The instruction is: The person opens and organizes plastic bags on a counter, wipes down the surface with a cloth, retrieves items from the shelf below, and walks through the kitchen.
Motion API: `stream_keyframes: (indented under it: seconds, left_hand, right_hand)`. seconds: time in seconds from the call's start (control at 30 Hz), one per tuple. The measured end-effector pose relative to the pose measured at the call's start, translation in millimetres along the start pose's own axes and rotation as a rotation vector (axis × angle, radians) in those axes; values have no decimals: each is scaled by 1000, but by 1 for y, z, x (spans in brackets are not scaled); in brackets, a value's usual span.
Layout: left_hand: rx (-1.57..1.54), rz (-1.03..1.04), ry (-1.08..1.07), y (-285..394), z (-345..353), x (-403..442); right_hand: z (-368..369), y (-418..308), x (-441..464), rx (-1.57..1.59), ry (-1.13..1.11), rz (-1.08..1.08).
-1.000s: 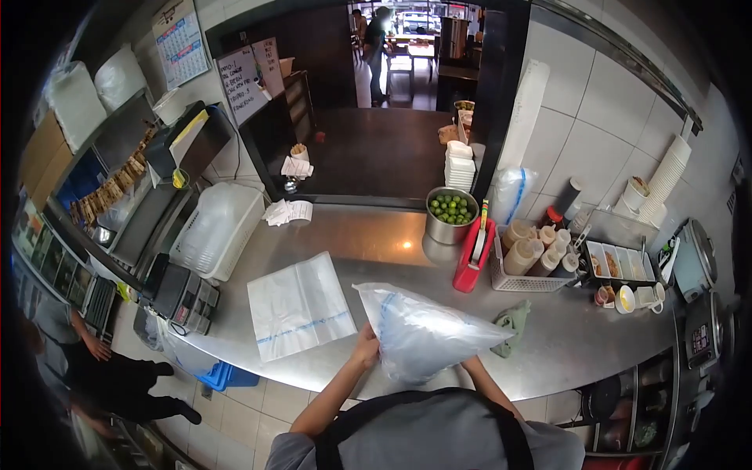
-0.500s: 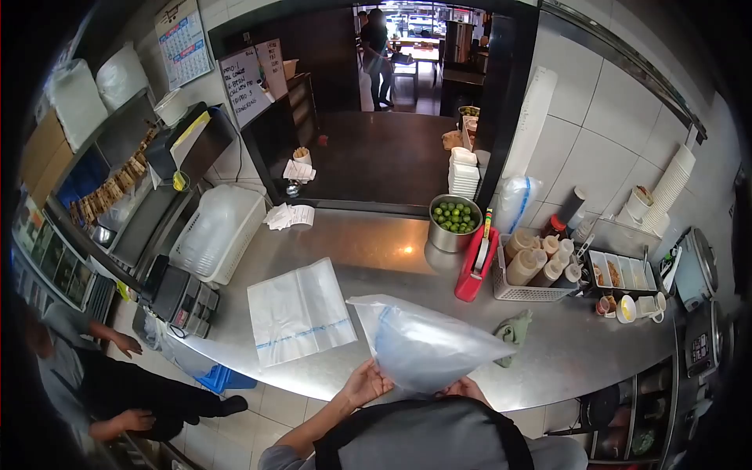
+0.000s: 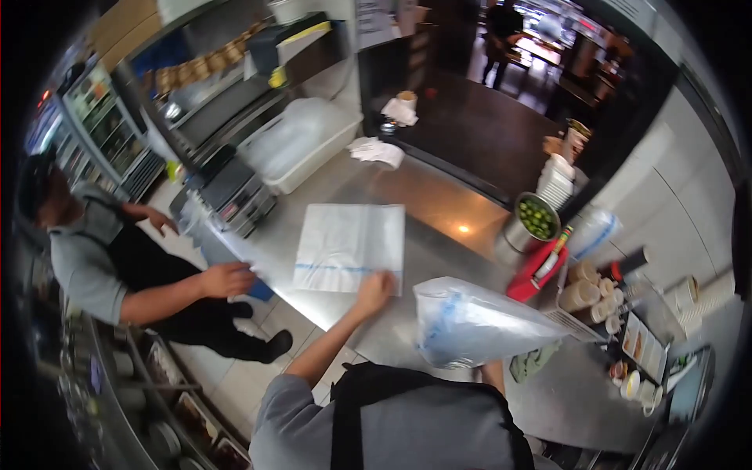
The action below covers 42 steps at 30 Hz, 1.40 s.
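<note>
A puffed-out clear plastic bag [image 3: 478, 321] with blue print stands raised over the counter in front of my chest. Behind its lower edge is my right hand [image 3: 491, 374]; only the wrist shows, and the bag stays up with just this hand near it. My left hand [image 3: 377, 291], fingers curled closed, lies at the lower right edge of a flat white plastic bag or pile of bags [image 3: 348, 239] with a blue stripe. Whether those fingers pinch the plastic is hidden.
On my left a co-worker [image 3: 149, 258] stands close, one hand by the counter edge. A lime pot [image 3: 536, 218], red tape dispenser [image 3: 536, 270], sauce bottles [image 3: 591, 294] and green cloth [image 3: 534, 362] stand right. A white basket [image 3: 313, 157] sits back left.
My left hand has left the raised bag and reached to the flat one. My view has turned left. The co-worker has lifted a hand toward the counter.
</note>
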<state>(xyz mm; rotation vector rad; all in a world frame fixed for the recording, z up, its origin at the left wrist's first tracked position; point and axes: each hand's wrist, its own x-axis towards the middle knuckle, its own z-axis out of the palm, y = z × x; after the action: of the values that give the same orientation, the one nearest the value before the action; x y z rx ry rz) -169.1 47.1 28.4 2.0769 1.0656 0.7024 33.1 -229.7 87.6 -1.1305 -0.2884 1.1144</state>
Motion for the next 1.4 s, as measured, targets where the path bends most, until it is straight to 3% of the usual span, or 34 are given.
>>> stream_keyframes:
  seconds: [0.1, 0.2, 0.23, 0.43, 0.53, 0.6, 0.67, 0.73, 0.87, 0.9, 1.0, 1.03, 1.1, 1.2, 1.33, 1.4]
  left_hand:
    - [660, -127, 382, -38, -43, 19]
    - [688, -278, 169, -44, -29, 3]
    - [622, -184, 109, -43, -21, -4]
    - [685, -191, 150, -10, -2, -34]
    - [545, 8, 192, 22, -11, -34]
    - [56, 98, 136, 35, -1, -33]
    - [-378, 40, -153, 52, 12, -36]
    - [-527, -113, -350, 58, 32, -43]
    - [-718, -227, -502, 52, 42, -34]
    - [-792, -418, -481, 62, 35, -30]
    - [-785, -450, -517, 60, 43, -23]
    - [-884, -404, -487, 41, 68, -21]
    - [-815, -110, -365, 33, 93, -12]
    - [-812, -56, -277, 30, 100, -6]
    - [-897, -351, -352, 15, 110, -5]
    - [-1086, -621, -437, 28, 95, -8]
  right_hand:
    - [-1, -3, 4, -1, -4, -25]
    - [3, -8, 10, -8, -6, -47]
    - [1, -8, 10, -4, -2, -53]
    - [5, -14, 23, -22, -3, -89]
    - [2, -13, 20, -27, 10, -95]
    - [-2, -13, 13, -18, 5, -101]
    - [-5, -12, 7, -16, 10, -104]
    - [-9, -13, 1, -3, 16, -102]
    - [-13, -15, -11, 9, 21, -115]
    - [-13, -17, -10, 7, 28, -127]
    - [-7, -27, 12, -6, 22, -168]
    - [-3, -31, 22, -9, 17, -185]
    - [4, -40, 40, -19, 4, -209]
    - [14, -48, 60, -32, -21, -221]
    - [20, -50, 75, -33, -60, -216]
    - [23, -48, 81, -31, -68, -208]
